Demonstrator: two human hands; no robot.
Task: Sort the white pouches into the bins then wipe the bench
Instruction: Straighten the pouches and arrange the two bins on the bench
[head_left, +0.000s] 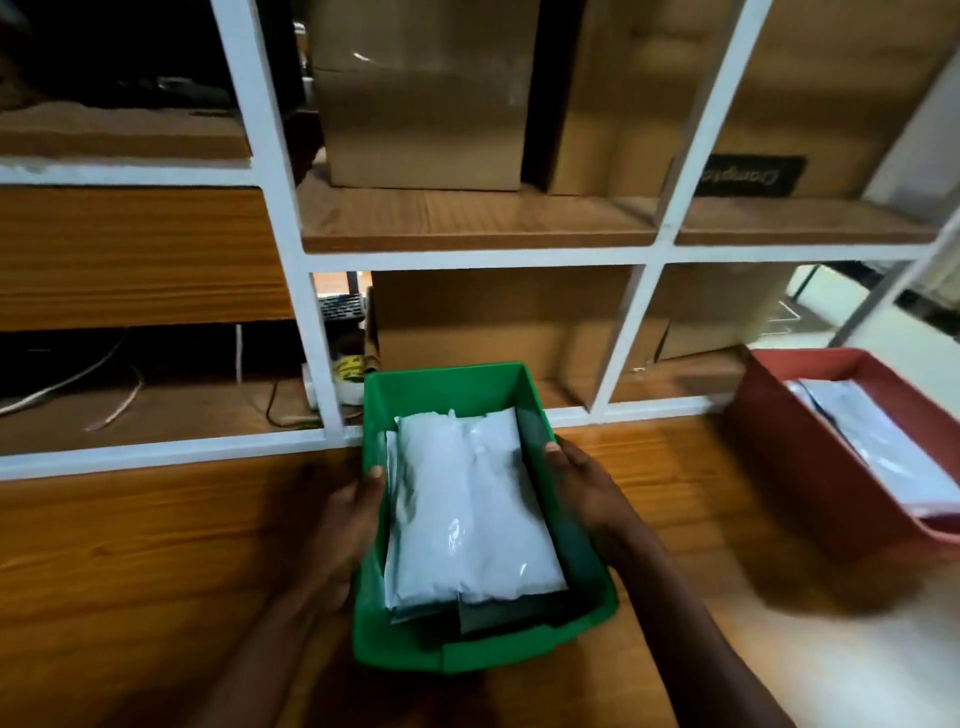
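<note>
A green bin (447, 384) sits in the middle of the wooden bench (130, 561), up against the shelf frame. White pouches (467, 499) lie stacked inside it, over darker flat packs. My left hand (345, 525) grips the bin's left wall, thumb hooked over the rim. My right hand (582, 488) grips the right wall in the same way. A red bin (789, 447) at the right edge of the bench holds more white pouches (883, 441).
A white-framed shelf unit (467, 257) rises behind the bench, with cardboard boxes (426, 104) in its upper and lower compartments. Cables (78, 384) and a roll of tape (350, 371) lie in the lower left compartment.
</note>
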